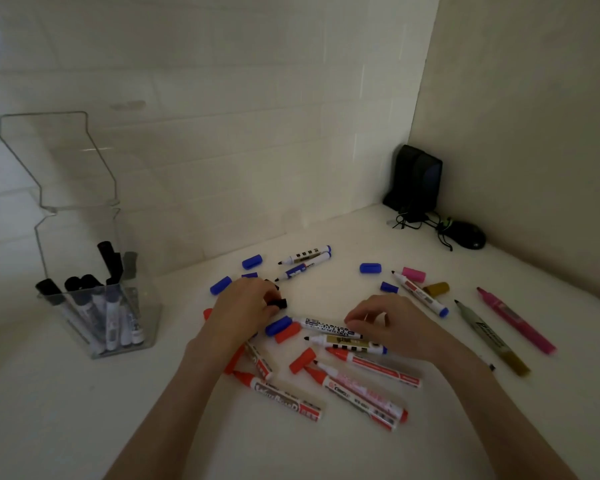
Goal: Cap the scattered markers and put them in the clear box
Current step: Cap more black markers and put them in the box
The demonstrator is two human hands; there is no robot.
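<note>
White counter (66, 410) is sitting in a tiled corner. Clear box (150, 317), left of frame, is holding capped markers (111, 317). Loose markers (288, 400) and caps (252, 262) are lying centre. Left hand (243, 306) is pinching black cap (280, 303). Right hand (385, 323) is gripping blue-capped marker (326, 327).

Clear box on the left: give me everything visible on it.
The clear box looks like transparent hard plastic. Its hinged lid is open and stands upright behind it. The box stands upright on the white table, far left near the wall. Inside, capped black markers stand on end, leaning, some caps above the rim. Only the markers and table touch it.
</note>
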